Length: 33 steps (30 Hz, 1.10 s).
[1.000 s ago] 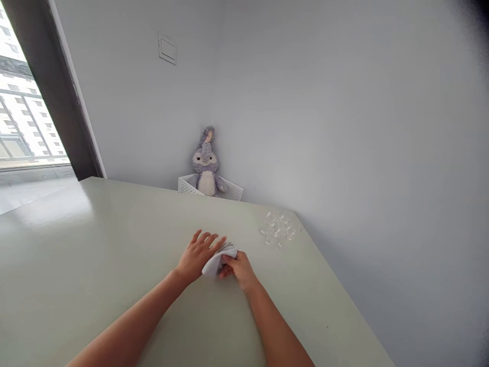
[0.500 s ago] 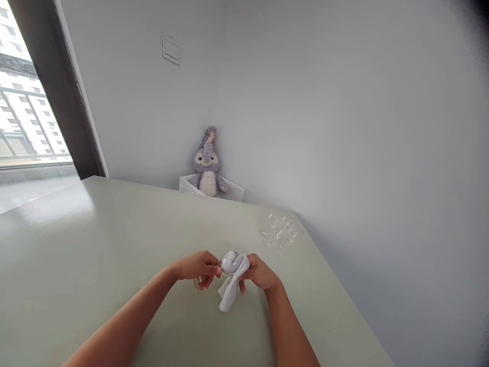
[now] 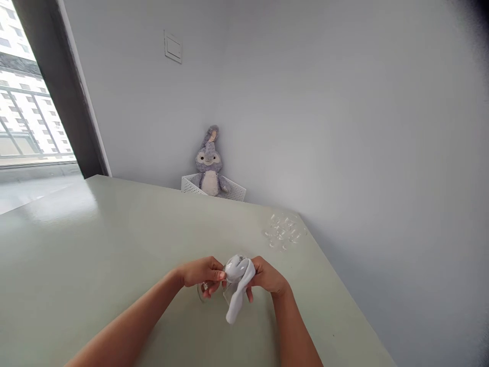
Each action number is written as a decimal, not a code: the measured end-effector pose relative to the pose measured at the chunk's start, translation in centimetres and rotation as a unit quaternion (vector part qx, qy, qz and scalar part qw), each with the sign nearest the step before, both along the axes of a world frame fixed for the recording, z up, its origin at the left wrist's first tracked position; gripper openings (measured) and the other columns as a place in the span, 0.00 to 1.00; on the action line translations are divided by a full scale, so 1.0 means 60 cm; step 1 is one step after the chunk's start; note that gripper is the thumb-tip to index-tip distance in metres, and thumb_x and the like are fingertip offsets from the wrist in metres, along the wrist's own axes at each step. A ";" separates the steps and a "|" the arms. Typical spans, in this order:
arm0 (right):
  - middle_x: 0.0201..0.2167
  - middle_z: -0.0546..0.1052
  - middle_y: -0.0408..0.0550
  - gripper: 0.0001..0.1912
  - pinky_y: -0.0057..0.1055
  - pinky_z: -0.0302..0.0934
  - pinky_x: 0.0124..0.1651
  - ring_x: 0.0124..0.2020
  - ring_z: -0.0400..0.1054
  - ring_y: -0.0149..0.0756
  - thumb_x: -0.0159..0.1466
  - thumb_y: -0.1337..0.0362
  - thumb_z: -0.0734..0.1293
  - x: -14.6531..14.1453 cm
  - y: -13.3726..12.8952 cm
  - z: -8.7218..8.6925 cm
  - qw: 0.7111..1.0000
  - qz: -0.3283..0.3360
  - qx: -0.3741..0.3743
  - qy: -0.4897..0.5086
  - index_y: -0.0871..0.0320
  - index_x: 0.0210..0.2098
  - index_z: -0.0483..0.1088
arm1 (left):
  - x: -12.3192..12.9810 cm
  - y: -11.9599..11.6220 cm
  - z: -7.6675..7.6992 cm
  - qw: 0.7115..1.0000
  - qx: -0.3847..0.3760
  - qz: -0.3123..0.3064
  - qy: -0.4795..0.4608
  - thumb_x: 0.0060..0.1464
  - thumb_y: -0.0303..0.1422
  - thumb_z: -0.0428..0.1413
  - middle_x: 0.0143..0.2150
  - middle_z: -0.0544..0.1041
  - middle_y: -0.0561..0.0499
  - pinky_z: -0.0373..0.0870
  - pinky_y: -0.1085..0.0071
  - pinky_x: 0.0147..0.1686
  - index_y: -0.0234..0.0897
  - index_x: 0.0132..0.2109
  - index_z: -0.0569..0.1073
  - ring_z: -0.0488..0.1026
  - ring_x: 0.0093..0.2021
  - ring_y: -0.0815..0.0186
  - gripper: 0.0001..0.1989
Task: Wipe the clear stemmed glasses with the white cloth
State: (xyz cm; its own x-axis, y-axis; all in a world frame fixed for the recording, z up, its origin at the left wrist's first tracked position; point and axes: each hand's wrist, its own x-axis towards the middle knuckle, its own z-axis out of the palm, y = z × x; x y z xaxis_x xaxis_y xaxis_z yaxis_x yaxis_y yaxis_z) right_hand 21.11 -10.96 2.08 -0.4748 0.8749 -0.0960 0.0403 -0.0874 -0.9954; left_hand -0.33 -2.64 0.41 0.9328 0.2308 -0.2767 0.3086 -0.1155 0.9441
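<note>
In the head view my left hand (image 3: 206, 275) is closed on a clear wine glass (image 3: 229, 269) lying on its side. Its round foot shows to the left of my fingers, and the bowl points right. A white cloth (image 3: 236, 303) is bunched in and around the bowl, one long end hanging down toward me. From the right, my right hand (image 3: 267, 276) grips this cloth against the bowl, its fingers partly hidden behind the fabric. Both hands are just above the pale green table (image 3: 168, 229).
Several small clear curved pieces (image 3: 282, 233) lie in a cluster near the table's far right corner. Behind the far edge, a grey plush toy (image 3: 209, 181) sits in a white perforated basket (image 3: 236, 192). Walls meet behind the table; a window is at left.
Both hands, with the glass and cloth, have shifted slightly right and toward me. More of the glass's bowl and foot shows now. The whole view has shifted a little.
</note>
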 end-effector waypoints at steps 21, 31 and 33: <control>0.26 0.72 0.43 0.11 0.34 0.61 0.37 0.32 0.66 0.36 0.48 0.58 0.70 0.001 0.000 0.018 0.995 -0.050 0.050 -0.069 0.60 0.26 0.73 | 0.008 0.003 0.011 0.993 0.061 0.090 -0.042 0.48 0.47 0.51 0.19 0.61 0.57 0.54 0.76 0.21 0.33 0.31 0.70 0.56 0.20 0.74 0.19; 0.35 0.74 0.48 0.11 0.34 0.60 0.39 0.38 0.67 0.42 0.54 0.60 0.66 0.040 -0.005 0.021 0.959 -0.232 0.140 -0.078 0.60 0.34 0.74 | -0.012 0.033 0.006 0.971 0.071 0.227 -0.021 0.47 0.46 0.51 0.21 0.63 0.56 0.56 0.75 0.23 0.34 0.38 0.72 0.57 0.21 0.73 0.19; 0.43 0.73 0.48 0.14 0.36 0.59 0.44 0.45 0.64 0.45 0.56 0.61 0.65 0.036 0.001 0.020 0.932 -0.283 0.196 -0.111 0.57 0.41 0.72 | -0.017 0.045 0.000 0.940 0.118 0.321 0.006 0.47 0.45 0.49 0.21 0.65 0.55 0.56 0.75 0.22 0.35 0.39 0.72 0.59 0.21 0.73 0.19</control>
